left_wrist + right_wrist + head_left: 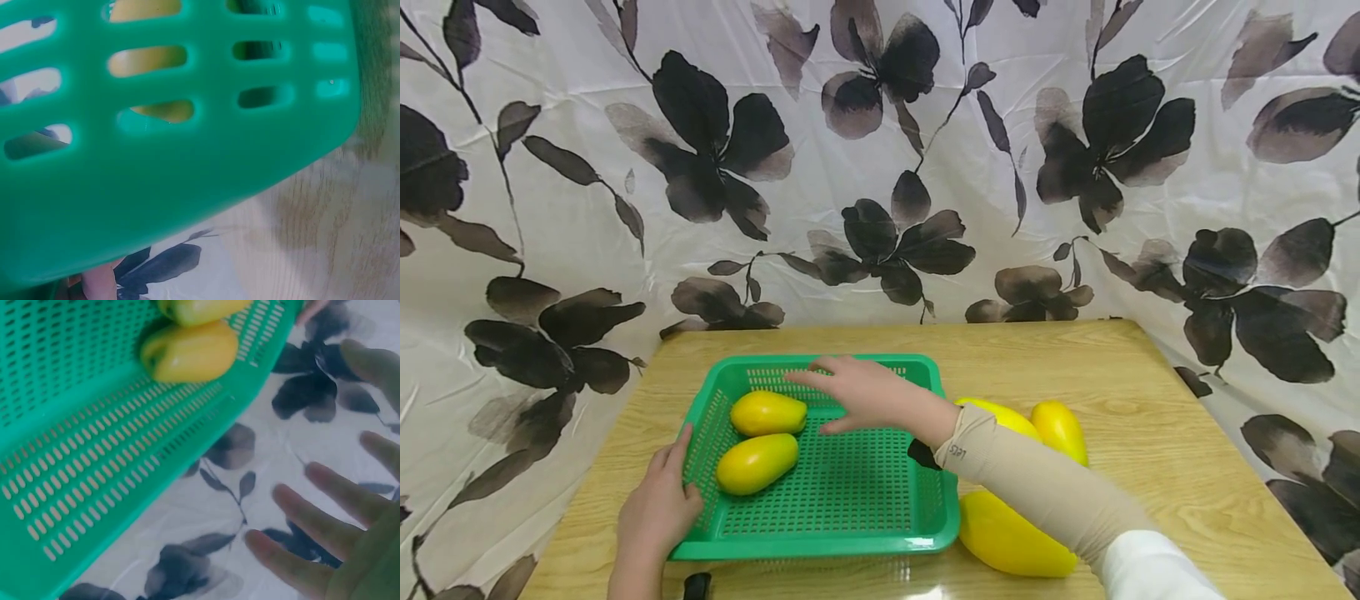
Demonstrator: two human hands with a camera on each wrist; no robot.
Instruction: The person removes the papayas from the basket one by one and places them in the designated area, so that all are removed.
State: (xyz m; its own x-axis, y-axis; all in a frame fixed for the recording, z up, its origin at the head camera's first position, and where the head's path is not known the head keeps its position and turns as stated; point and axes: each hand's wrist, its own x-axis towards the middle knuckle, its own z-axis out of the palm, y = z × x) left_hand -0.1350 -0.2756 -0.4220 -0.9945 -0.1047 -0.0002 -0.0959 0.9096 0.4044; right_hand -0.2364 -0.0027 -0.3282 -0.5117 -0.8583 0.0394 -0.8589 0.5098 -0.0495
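A green plastic basket (850,546) with slotted walls stands on the table. Two yellow mango-like fruits, an upper one (767,413) and a lower one (757,464), lie side by side in its left part. My left hand (655,504) holds the basket's left rim, thumb toward the inside; the left wrist view shows mostly the outer wall and one finger (100,282). Over the basket hovers my right hand (872,396), fingers spread and holding nothing. In the right wrist view its fingers (319,519) appear apart from the rim.
Right of the basket lie a large yellow fruit (1011,537), another (1000,414) partly behind the right forearm, and a smaller one (1060,429). A floral cloth (1000,167) hangs behind the wooden table (1180,500). A black object (697,585) is by the left wrist.
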